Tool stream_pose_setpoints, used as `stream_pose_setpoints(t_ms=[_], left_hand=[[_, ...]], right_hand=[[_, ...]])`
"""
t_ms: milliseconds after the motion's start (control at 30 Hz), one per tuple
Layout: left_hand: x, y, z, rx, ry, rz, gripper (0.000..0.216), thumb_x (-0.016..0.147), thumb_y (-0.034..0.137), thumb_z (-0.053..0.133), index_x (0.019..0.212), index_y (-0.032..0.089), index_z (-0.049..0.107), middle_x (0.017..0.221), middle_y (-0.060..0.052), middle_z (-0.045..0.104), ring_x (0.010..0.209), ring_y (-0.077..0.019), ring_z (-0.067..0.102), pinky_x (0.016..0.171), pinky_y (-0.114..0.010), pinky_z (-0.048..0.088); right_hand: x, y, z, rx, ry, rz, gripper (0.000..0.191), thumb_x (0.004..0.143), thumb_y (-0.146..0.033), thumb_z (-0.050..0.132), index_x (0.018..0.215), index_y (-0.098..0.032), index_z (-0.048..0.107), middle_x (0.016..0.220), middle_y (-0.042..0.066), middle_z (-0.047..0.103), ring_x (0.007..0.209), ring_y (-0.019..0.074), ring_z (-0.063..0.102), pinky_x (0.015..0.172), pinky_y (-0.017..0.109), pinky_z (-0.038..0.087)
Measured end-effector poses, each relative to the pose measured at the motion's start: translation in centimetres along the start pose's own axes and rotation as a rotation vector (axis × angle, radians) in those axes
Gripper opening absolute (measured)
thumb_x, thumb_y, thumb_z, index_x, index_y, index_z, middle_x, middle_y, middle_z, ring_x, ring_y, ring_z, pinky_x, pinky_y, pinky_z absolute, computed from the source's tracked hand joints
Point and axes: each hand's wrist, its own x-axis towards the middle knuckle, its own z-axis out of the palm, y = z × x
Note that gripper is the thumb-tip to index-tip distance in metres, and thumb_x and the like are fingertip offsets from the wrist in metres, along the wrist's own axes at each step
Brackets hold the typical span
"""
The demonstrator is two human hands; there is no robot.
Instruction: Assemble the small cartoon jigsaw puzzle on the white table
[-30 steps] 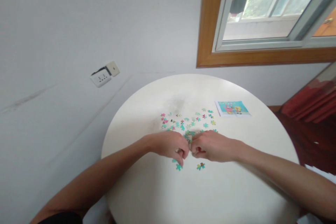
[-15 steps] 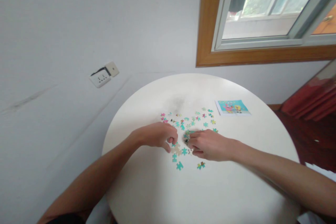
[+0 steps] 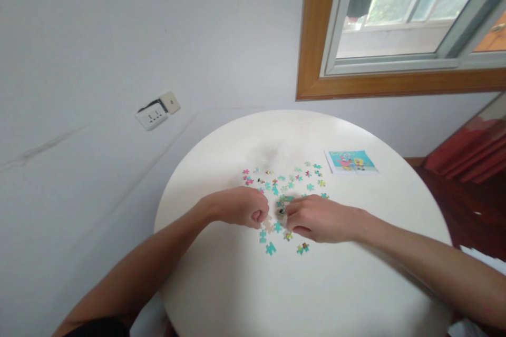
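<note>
Jigsaw puzzle pieces lie loose on a round white table (image 3: 221, 284). My left hand (image 3: 245, 207) is closed at the left of them, thumb and fingers pressed together; whatever it may hold is hidden. Just beside it are a beige piece (image 3: 268, 225) and a teal piece (image 3: 263, 236). My right hand (image 3: 312, 218) has its fingers curled down over a small cluster of pieces (image 3: 281, 204). Its fingertips are partly hidden, and I cannot make out what is between them. A yellow patterned piece (image 3: 288, 236) lies below its thumb.
Several more pieces, pink (image 3: 245, 171), teal (image 3: 310, 187) and yellow (image 3: 321, 183), are scattered beyond my hands. A cartoon picture sheet (image 3: 351, 161) lies at the back right. Behind the table are a wall with a socket (image 3: 152, 116) and a wood-framed window (image 3: 310, 87).
My left thumb has closed in against the fingers, and that hand has lowered slightly. My right hand has shifted a little, showing more of the yellow piece below it.
</note>
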Motion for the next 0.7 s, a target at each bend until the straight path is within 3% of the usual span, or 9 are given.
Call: stream_pose_setpoints(t_ms=[133,267,467,700], left_hand=[[0.0,-0.4,0.3,0.032,0.056,0.042,0.019,0.072,0.006,0.069,0.062,0.017,0.057,0.061,0.005,0.057,0.058,-0.011,0.046,0.057,-0.024,0.031],[0.3,-0.6,0.4,0.081,0.103,0.116,0.026,0.072,0.003,0.066,0.054,0.016,0.053,0.059,0.002,0.056,0.059,-0.0121,0.048,0.057,-0.025,0.03],[0.9,-0.6,0.3,0.113,0.133,0.175,0.027,0.074,0.004,0.066,0.053,0.017,0.055,0.063,0.001,0.061,0.064,-0.0137,0.053,0.062,-0.026,0.035],[0.2,-1.2,0.3,-0.025,0.025,0.075,0.016,0.071,0.01,0.079,0.065,0.02,0.069,0.068,0.004,0.068,0.066,-0.0127,0.059,0.063,-0.022,0.038]], right_hand=[[1.4,-0.7,1.4,0.021,0.146,0.066,0.014,0.094,-0.019,0.056,0.095,-0.018,0.07,0.102,0.008,0.066,0.1,0.0189,0.058,0.087,0.031,0.045],[2.8,-1.0,3.2,0.059,0.178,0.104,0.016,0.093,-0.025,0.06,0.101,-0.017,0.07,0.111,0.01,0.066,0.111,0.0218,0.058,0.094,0.033,0.045],[3.2,-1.1,3.8,0.049,0.175,0.153,0.016,0.094,-0.028,0.06,0.099,-0.017,0.071,0.108,0.009,0.067,0.108,0.0214,0.059,0.093,0.031,0.047],[3.5,-1.1,3.4,-0.106,0.177,0.046,0.024,0.098,-0.014,0.046,0.099,-0.015,0.069,0.101,0.01,0.066,0.1,0.0208,0.058,0.088,0.033,0.047]])
